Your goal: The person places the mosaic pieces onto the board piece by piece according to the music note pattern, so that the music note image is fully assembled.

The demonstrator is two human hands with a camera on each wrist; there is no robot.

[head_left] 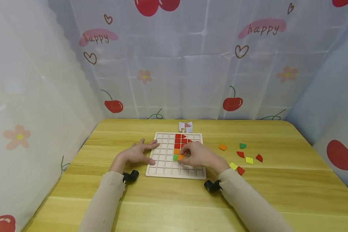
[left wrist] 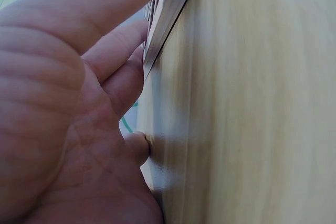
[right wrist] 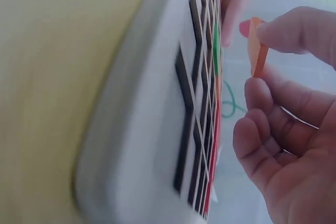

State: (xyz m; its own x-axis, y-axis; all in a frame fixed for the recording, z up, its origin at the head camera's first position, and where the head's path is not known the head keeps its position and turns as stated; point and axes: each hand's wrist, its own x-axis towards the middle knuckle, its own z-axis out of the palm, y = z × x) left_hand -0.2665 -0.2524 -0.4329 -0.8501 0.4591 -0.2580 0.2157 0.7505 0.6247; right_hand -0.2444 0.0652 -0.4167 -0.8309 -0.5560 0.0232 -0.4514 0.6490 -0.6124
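A pale wooden grid board [head_left: 160,173] lies on the table. My right hand [head_left: 198,154] is over its right half, thumb and finger pinching a thin orange tile [right wrist: 257,48] just above the grid in the right wrist view. Red pieces [head_left: 178,140] fill cells in the upper middle, with another orange tile [head_left: 177,151] below them and a green tile [head_left: 175,158] lower still. My left hand [head_left: 135,153] spreads its fingers at the board's left edge, thumb and fingertips touching the rim. Part of the grid is hidden under the right hand.
Loose pieces lie right of the board: an orange one [head_left: 222,147], a green one [head_left: 243,146], yellow ones [head_left: 249,160] and several red ones [head_left: 259,158]. A small printed pattern card [head_left: 186,126] stands behind the board. A patterned curtain [head_left: 174,80] hangs past the table's back edge.
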